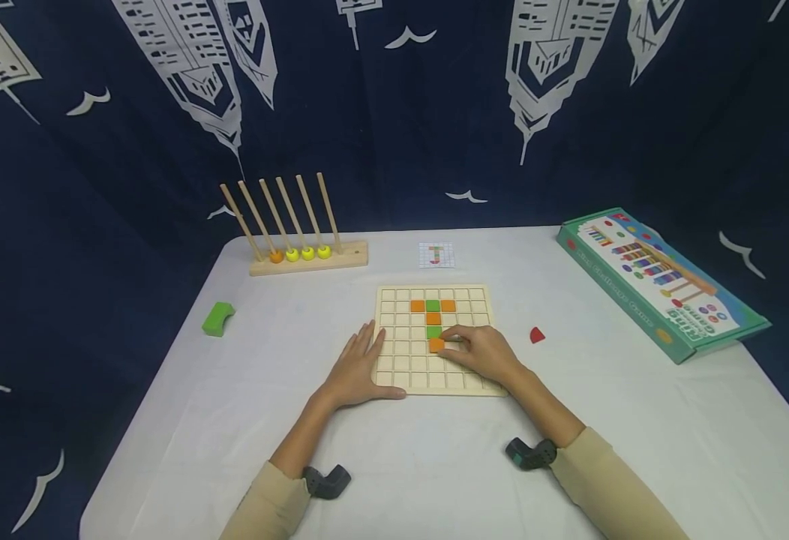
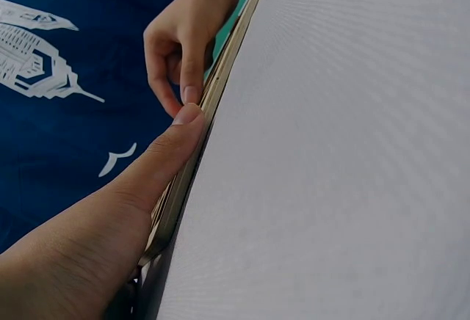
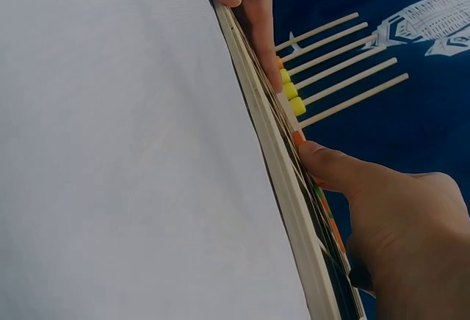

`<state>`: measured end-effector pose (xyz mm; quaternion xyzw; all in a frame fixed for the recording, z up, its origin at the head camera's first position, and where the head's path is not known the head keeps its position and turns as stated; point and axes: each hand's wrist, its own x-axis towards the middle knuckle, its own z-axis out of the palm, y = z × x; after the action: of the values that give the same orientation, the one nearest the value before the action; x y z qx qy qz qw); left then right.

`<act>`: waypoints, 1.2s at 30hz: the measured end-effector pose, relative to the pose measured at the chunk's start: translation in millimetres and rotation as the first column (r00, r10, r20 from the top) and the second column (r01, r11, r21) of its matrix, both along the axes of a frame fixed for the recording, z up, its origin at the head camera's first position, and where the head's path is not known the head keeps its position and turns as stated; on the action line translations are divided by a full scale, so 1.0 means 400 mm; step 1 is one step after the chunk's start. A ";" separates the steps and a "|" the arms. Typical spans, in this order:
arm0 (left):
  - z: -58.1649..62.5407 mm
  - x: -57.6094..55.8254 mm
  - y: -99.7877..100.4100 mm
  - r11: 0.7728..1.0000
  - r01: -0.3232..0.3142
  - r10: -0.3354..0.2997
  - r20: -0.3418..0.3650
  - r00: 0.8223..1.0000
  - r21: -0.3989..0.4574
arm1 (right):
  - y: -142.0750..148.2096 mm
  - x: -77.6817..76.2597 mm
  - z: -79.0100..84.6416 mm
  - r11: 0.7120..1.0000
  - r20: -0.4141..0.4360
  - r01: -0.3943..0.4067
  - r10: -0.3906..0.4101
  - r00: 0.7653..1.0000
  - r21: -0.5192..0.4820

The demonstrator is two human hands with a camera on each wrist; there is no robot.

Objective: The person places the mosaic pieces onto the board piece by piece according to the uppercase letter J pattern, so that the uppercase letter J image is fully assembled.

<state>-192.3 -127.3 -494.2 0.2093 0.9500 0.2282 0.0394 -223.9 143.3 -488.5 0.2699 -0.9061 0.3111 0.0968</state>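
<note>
A wooden grid board (image 1: 401, 381) lies on the table, with orange and green square tiles laid in a T-like shape. Along its left edge rests my left hand (image 1: 357, 369), fingers extended and thumb at the front edge. My right hand (image 1: 485, 351) is over the right half of the board. Between its thumb and index finger it pinches an orange tile (image 1: 436, 345) at the lower end of the column, just below a green tile (image 1: 433, 331). In the right wrist view that orange tile (image 3: 297, 138) shows at the thumb tip, standing up from the board.
Behind the board lies a small pattern card (image 1: 437, 255). A peg stand (image 1: 354, 255) with one orange and several yellow beads is at back left. A green arched block (image 1: 217, 319) lies left, a red wedge (image 1: 537, 335) right, and a game box (image 1: 664, 285) at far right.
</note>
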 end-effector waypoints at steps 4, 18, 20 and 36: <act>0.000 0.001 0.001 1.000 0.007 -0.007 -0.003 1.000 0.006 | -0.001 0.000 0.002 1.000 -0.013 -0.012 0.012 1.000 0.005; 0.003 -0.004 0.008 0.999 0.022 -0.022 -0.007 1.000 -0.025 | 0.023 0.006 0.008 1.000 0.011 0.007 -0.007 1.000 -0.004; 0.001 -0.003 0.008 1.000 0.023 -0.023 -0.009 1.000 -0.017 | 0.039 0.009 0.012 0.999 0.031 0.026 -0.025 0.999 -0.019; 0.000 -0.001 0.002 1.000 0.009 -0.009 -0.005 1.000 -0.002 | 0.280 0.029 0.000 0.940 -0.087 0.340 -0.336 0.938 0.040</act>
<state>-192.8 -126.3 -494.4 0.2140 0.9494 0.2266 0.0379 -212.2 255.4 -488.6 0.1248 -0.9426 0.2542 0.1768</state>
